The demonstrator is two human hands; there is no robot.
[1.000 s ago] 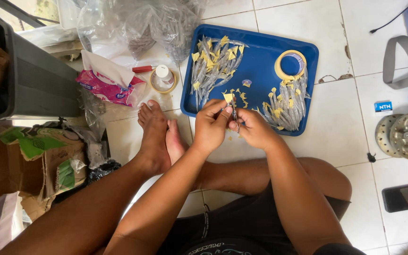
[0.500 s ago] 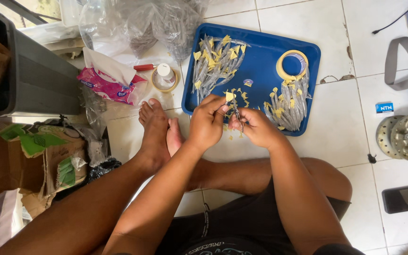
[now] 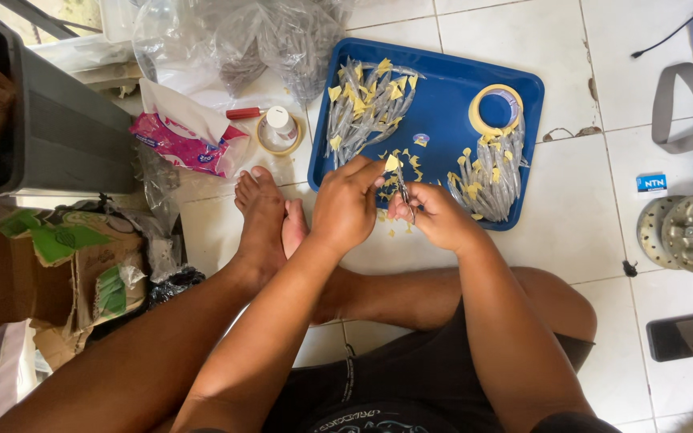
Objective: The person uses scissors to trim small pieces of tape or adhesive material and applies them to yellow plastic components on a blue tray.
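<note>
My left hand (image 3: 346, 202) pinches a small yellow tape piece (image 3: 391, 163) at the top of a thin grey metal part (image 3: 403, 192). My right hand (image 3: 435, 215) grips the lower end of that same part. Both hands hover over the front edge of a blue tray (image 3: 443, 96). On the tray lie two heaps of similar grey parts tagged with yellow tape, one heap at the left (image 3: 362, 108) and one at the right (image 3: 491, 176). A yellow tape roll (image 3: 494, 110) lies at the tray's right end, with yellow scraps scattered near my fingers.
My bare feet (image 3: 270, 220) rest left of the tray. A pink packet (image 3: 182, 144), a small tape roll with a white bottle (image 3: 279, 132) and clear plastic bags (image 3: 242, 40) lie beyond. Right: metal discs (image 3: 683, 231), a phone (image 3: 690, 335), a grey strap (image 3: 683, 104). Left: cardboard (image 3: 42, 273).
My left hand shifted slightly left and rotated, its fingers still on the yellow tape piece. The right hand stayed in place on the metal part.
</note>
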